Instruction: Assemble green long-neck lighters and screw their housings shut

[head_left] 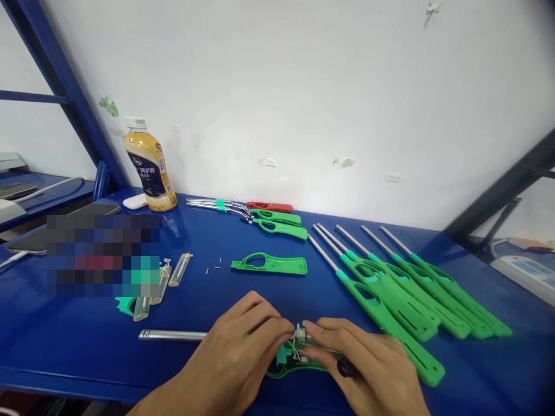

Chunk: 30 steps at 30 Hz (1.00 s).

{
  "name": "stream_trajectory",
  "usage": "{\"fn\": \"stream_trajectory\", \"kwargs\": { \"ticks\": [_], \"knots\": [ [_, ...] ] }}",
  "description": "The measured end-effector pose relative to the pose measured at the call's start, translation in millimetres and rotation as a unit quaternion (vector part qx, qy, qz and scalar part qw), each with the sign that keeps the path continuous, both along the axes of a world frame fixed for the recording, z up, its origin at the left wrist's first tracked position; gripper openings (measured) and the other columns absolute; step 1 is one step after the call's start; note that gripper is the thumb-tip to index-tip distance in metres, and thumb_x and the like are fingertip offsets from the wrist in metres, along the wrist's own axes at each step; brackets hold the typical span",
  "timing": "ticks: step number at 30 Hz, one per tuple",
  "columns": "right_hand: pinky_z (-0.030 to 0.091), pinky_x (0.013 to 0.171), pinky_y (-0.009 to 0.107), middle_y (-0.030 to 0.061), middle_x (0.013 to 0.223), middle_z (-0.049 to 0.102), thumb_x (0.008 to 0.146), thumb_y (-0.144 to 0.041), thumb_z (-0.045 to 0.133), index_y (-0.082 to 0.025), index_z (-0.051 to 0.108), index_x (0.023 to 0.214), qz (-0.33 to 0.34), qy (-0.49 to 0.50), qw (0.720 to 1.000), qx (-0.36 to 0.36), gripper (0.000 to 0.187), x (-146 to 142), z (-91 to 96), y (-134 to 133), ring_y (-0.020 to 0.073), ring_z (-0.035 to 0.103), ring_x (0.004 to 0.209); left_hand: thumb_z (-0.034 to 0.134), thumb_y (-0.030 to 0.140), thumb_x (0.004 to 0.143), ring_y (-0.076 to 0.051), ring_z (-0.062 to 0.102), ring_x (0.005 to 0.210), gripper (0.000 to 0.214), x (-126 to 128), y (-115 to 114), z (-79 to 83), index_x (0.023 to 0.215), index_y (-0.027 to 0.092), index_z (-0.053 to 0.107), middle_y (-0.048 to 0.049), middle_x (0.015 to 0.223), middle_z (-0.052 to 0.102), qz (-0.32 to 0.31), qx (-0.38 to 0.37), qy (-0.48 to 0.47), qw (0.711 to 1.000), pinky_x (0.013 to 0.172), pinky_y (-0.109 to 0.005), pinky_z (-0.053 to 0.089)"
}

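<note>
An opened green long-nosed lighter (314, 365) lies in front of me, its metal tube (173, 335) pointing left. Wires and a teal trigger (281, 355) show inside it. My left hand (240, 352) is closed round the lighter at the tube's base, fingertips by the white fitting (300, 331). Between thumb and fingers, my right hand (364, 355) pinches a clear fuel tank (323, 344) at the lighter's inside. A dark round end (346, 367) pokes out under that palm; what it belongs to is hidden. Beyond the hands lies a loose green shell half (273, 264).
Several finished-looking green lighters (381, 306) lie fanned at right. Unassembled lighters, red (271, 207) and green (281, 230), lie by the wall. Tiny screws (217, 267), clear fuel tanks (180, 270) and teal parts (125, 305) are at left, near a drink bottle (150, 167) and a blurred patch.
</note>
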State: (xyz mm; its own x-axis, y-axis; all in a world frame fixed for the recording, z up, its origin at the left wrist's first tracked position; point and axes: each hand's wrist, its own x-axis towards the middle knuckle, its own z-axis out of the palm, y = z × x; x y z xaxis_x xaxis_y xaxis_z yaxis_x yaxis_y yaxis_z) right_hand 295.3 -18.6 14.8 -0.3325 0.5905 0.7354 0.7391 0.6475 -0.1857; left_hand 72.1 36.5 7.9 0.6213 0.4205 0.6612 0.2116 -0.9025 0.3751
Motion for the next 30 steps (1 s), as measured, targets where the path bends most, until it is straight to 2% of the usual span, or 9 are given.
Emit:
{"fn": "stream_trajectory", "kwargs": {
  "ticks": [5, 8, 12, 16, 19, 21, 30],
  "knots": [
    [0.06, 0.083, 0.01, -0.0021, 0.093, 0.084, 0.11, -0.03, 0.062, -0.019, 0.068, 0.112, 0.018, 0.002, 1.0, 0.007, 0.012, 1.0, -1.1, 1.6, 0.0094, 0.083, 0.084, 0.049, 0.0, 0.108, -0.017, 0.058, 0.084, 0.022, -0.2, -0.8, 0.3, 0.116, 0.015, 0.064, -0.0038, 0.101, 0.075, -0.01, 0.005, -0.015, 1.0, 0.078, -0.032, 0.051],
    [0.06, 0.086, 0.009, -0.0024, 0.095, 0.085, 0.11, -0.031, 0.063, -0.02, 0.068, 0.114, 0.016, 0.003, 1.0, 0.008, 0.012, 1.5, -1.4, 2.0, 0.0096, 0.083, 0.085, 0.049, 0.0, 0.108, -0.018, 0.058, 0.083, 0.023, -0.9, -0.3, -0.9, 0.116, 0.015, 0.064, -0.0038, 0.099, 0.075, -0.009, -0.003, -0.014, 1.0, 0.077, -0.032, 0.052],
    [0.061, 0.083, 0.011, -0.0024, 0.093, 0.084, 0.109, -0.027, 0.064, -0.02, 0.069, 0.113, 0.012, 0.005, 1.0, 0.007, 0.009, 1.3, -1.3, 1.2, 0.0099, 0.083, 0.084, 0.049, 0.002, 0.108, -0.018, 0.059, 0.084, 0.024, -0.7, 0.2, -1.5, 0.115, 0.017, 0.066, -0.0037, 0.099, 0.076, 0.002, -0.002, -0.014, 1.0, 0.078, -0.032, 0.052],
    [0.062, 0.074, 0.012, 0.0007, 0.095, 0.083, 0.106, -0.019, 0.065, -0.019, 0.069, 0.112, -0.006, 0.013, 1.0, 0.005, 0.007, 2.4, -2.1, -0.8, 0.0108, 0.082, 0.083, 0.055, 0.007, 0.109, -0.017, 0.059, 0.082, 0.02, -0.7, -0.5, -0.2, 0.122, 0.017, 0.066, -0.0023, 0.095, 0.074, 0.049, 0.003, -0.037, 0.998, 0.076, -0.031, 0.051],
    [0.062, 0.073, 0.012, 0.0016, 0.096, 0.083, 0.104, -0.016, 0.066, -0.018, 0.07, 0.114, -0.007, 0.014, 1.0, 0.005, 0.01, 3.7, -2.9, -1.7, 0.0108, 0.082, 0.084, 0.058, 0.006, 0.107, -0.017, 0.057, 0.081, 0.017, -1.6, -0.8, 1.4, 0.113, 0.019, 0.067, -0.0003, 0.092, 0.074, 0.054, -0.01, -0.034, 0.998, 0.076, -0.029, 0.05],
    [0.061, 0.077, 0.011, 0.0012, 0.096, 0.083, 0.104, -0.014, 0.066, -0.018, 0.07, 0.115, 0.002, 0.013, 1.0, 0.004, 0.012, 4.1, -3.5, -1.8, 0.0103, 0.082, 0.085, 0.057, 0.003, 0.106, -0.017, 0.057, 0.083, 0.018, -2.0, -0.7, 2.2, 0.109, 0.019, 0.066, -0.0001, 0.093, 0.073, 0.046, -0.021, -0.026, 0.998, 0.078, -0.029, 0.051],
    [0.056, 0.096, 0.008, 0.0001, 0.098, 0.084, 0.1, -0.007, 0.067, -0.016, 0.07, 0.115, 0.027, 0.006, 1.0, -0.003, 0.018, 7.1, -1.7, -1.3, 0.0082, 0.081, 0.096, 0.052, 0.001, 0.107, -0.018, 0.053, 0.085, 0.019, 0.3, 0.0, 3.4, 0.108, 0.016, 0.063, -0.0022, 0.096, 0.072, 0.023, -0.008, -0.015, 1.0, 0.08, -0.029, 0.05]
  ]
}}
